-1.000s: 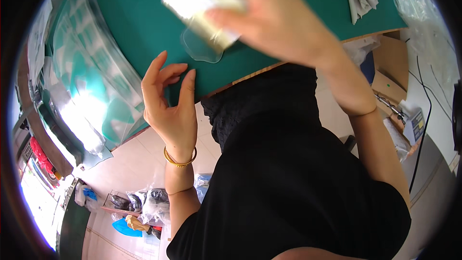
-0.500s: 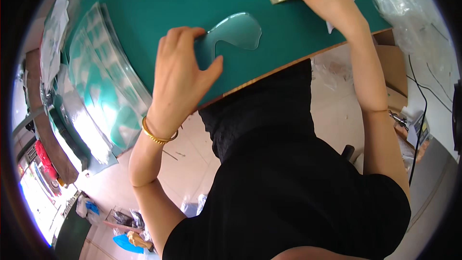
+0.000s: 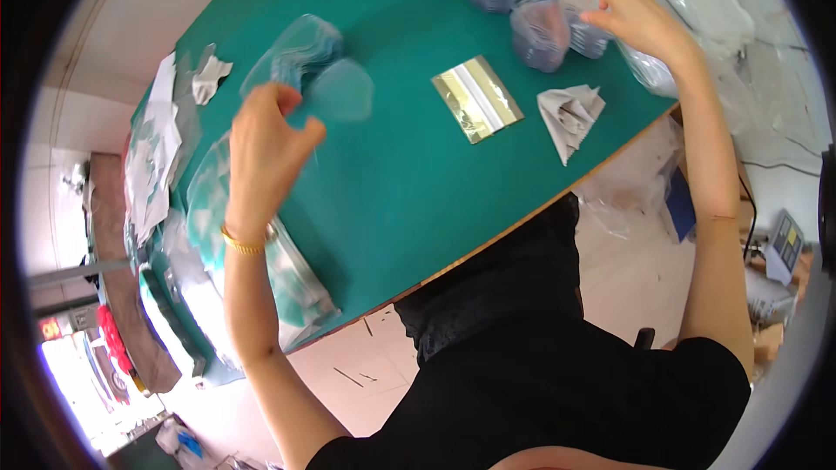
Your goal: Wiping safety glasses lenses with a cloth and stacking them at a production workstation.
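A green worktop with a wooden near edge spreads over a pale tiled floor. The left hand has thumb and fingers parted beside a fanned pile of clear, curved plastic pieces toward the worktop's left edge; I cannot tell whether its fingertips touch them. The right hand is loosely spread, index finger out and thumb apart, above clear plastic stacks toward the right edge; contact there is unclear too. Stacking seems to keep matching shapes together. Between the hands lies a flat yellow square pad with a white band, apparently left within reach of both. A crumpled pale-grey cloth sits nearer the right corner, perhaps handy for wiping. Large clear plastic sheets cover the near-left corner.
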`<state>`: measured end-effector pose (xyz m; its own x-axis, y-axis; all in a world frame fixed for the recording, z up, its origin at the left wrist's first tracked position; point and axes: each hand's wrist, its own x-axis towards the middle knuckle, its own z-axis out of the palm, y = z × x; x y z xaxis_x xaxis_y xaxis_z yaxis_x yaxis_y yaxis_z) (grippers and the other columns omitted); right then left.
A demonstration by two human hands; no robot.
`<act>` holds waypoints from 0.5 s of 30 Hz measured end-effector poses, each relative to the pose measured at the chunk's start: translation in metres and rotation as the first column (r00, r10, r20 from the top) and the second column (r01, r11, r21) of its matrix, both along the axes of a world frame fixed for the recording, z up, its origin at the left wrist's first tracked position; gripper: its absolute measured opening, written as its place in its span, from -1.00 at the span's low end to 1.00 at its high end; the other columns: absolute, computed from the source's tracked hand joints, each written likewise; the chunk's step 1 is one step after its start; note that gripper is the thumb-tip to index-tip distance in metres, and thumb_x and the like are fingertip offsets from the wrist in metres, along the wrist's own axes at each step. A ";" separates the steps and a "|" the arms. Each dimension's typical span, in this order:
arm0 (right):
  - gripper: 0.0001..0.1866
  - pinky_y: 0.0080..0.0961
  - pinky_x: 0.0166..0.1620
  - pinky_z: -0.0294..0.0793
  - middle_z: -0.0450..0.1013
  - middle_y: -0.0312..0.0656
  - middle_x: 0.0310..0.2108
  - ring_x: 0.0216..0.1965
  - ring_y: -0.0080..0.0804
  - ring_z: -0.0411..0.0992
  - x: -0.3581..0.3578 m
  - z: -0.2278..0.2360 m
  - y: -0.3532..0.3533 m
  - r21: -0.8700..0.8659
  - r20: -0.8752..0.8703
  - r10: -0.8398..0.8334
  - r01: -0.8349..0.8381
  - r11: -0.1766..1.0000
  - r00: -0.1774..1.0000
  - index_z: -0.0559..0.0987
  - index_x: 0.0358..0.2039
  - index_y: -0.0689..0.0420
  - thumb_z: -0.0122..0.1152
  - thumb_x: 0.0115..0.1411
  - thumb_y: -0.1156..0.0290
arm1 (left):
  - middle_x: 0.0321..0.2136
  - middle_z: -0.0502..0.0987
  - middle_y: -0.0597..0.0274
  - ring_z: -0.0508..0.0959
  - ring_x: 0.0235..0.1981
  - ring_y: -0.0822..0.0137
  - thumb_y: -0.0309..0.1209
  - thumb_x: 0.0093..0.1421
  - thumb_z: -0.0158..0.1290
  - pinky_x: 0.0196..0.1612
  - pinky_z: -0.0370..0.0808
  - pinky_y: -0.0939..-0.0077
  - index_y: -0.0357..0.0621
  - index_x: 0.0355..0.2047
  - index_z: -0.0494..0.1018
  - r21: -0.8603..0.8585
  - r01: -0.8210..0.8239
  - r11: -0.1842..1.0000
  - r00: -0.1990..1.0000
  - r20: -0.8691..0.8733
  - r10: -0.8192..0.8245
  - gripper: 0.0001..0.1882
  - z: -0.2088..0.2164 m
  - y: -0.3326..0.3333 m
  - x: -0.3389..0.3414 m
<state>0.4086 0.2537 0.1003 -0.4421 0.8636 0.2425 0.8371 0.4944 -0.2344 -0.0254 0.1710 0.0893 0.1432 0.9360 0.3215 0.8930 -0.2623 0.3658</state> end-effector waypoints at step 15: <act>-0.72 -0.35 -0.19 0.41 0.37 -0.18 -0.28 -0.30 -0.21 0.41 -0.046 0.011 -0.014 0.102 0.092 0.037 -0.046 0.994 0.995 0.58 -0.18 0.24 0.31 0.06 0.48 | -0.19 0.57 0.08 0.57 -0.14 0.17 -0.36 0.10 0.16 -0.05 0.49 0.35 -0.21 -0.10 0.54 0.163 -0.048 0.985 0.996 0.085 0.034 -0.66 0.019 0.018 -0.063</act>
